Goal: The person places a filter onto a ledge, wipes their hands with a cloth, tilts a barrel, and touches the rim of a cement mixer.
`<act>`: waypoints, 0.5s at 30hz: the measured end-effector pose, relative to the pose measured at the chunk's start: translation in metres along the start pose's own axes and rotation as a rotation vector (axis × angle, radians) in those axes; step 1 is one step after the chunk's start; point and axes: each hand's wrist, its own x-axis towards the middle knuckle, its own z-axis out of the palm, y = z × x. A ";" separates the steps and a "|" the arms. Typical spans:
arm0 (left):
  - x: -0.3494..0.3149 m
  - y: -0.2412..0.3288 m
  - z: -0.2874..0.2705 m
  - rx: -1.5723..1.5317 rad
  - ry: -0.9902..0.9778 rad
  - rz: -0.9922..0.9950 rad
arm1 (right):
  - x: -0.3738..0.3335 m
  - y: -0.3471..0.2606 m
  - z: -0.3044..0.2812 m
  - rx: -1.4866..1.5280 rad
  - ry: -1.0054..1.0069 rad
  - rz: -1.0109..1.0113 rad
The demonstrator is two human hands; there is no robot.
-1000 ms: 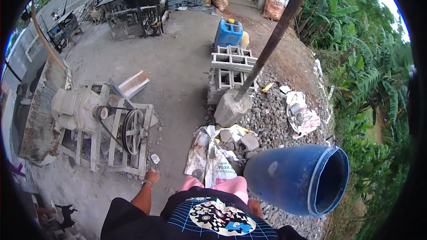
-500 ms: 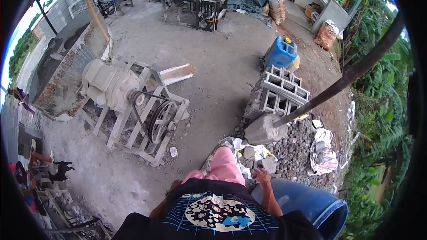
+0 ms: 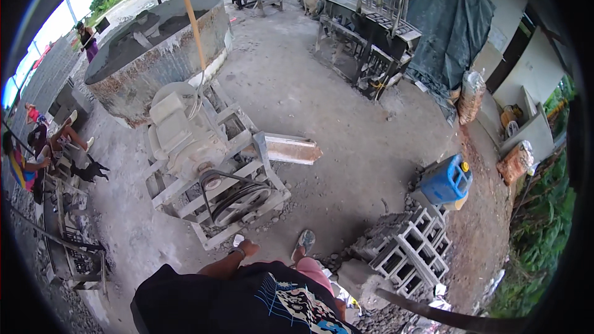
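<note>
Head view: at seven o'clock, left hand (image 3: 249, 247) seen from above, small and bunched, with a band (image 3: 237, 251) at the wrist; palm side out of sight, so cannot tell whether loose or closed on anything. Just beside it, also at seven, a pale scrap (image 3: 238, 240) on the ground, too small to identify; cannot tell touching from apart. Between five and six, right hand (image 3: 340, 307) mostly hidden by the dark printed shirt (image 3: 235, 300), only a strip of skin on show; cannot tell its grip. At six, one dusty shoe (image 3: 304, 242) ahead of a partly covered pink trouser leg (image 3: 313, 269). At half past four, a brown pole (image 3: 461, 317) cut off by the black fisheye rim.

Near the left hand, between seven and eight, a round, belted pulley wheel (image 3: 244, 203); towards nine, a rounded, dust-caked motor (image 3: 185, 133) on a slatted, grey-coated frame (image 3: 271, 170). At ten, a broad, curved tank (image 3: 167, 80) of stained metal. Past four, rough hollow concrete blocks (image 3: 411, 256), stacked; near three, a smooth blue plastic jug (image 3: 440, 182). At half past one, a creased dark tarpaulin (image 3: 442, 31).
</note>
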 end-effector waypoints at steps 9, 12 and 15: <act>0.060 0.286 -0.141 -0.488 0.247 0.366 | 0.160 -0.226 -0.112 0.129 0.082 -0.052; 0.118 0.279 -0.147 -0.285 0.199 0.217 | 0.194 -0.328 -0.132 0.164 0.147 -0.207; 0.181 0.205 -0.121 0.397 0.092 0.321 | 0.250 -0.432 -0.137 0.036 -0.003 -0.253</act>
